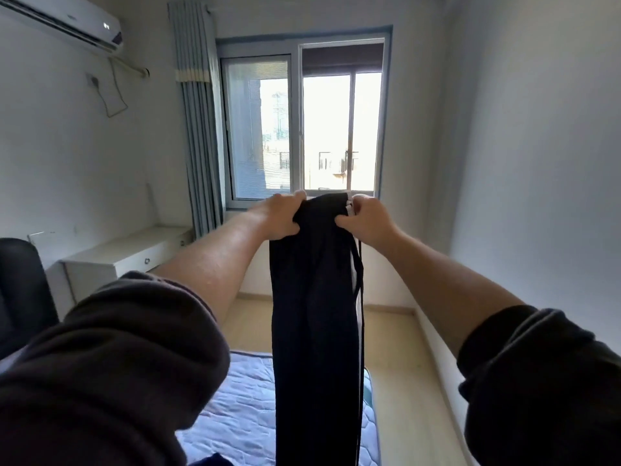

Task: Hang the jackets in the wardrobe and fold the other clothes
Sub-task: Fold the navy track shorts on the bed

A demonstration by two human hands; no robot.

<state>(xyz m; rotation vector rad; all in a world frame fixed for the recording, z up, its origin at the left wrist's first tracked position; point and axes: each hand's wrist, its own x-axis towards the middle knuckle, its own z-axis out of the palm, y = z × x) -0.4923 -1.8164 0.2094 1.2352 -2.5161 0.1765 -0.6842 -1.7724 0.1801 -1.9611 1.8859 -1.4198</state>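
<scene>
Holding one pair of black trousers [312, 297] up at arm's length, a person stretches two bare forearms out of two dark sleeves [117, 364] toward a bedroom window [302, 122]. The left hand [277, 216] and the right hand [368, 220] clamp the top edge of the garment from either side. The fingers [297, 196] of each hand curl tightly over the cloth and the thumbs press against its near face, so both hands have a firm hold and neither is spread open. The two hands sit close together, with only the bunched waistband between them. A small patch of white [349, 208] shows on the fabric just inside the right fingers.

Below the fingers the trousers hang straight down in a single narrow column. Their lower end runs out of the bottom of the picture, so whether it touches anything there cannot be told. One thin dark cord [362, 331] dangles from beneath the right fingers along the garment's right edge.

Directly under the hanging cloth lies one bed [235, 408] with a pale blue quilted cover, and pale wooden floor [403, 364] shows below and to the right of the right fingers. Down to the left of the left fingers stand one white counter [124, 253] and one black chair [20, 290]. Above and to the left of the fingers are one blue-grey curtain [198, 129] and one white air conditioner [64, 21] mounted on the wall.
</scene>
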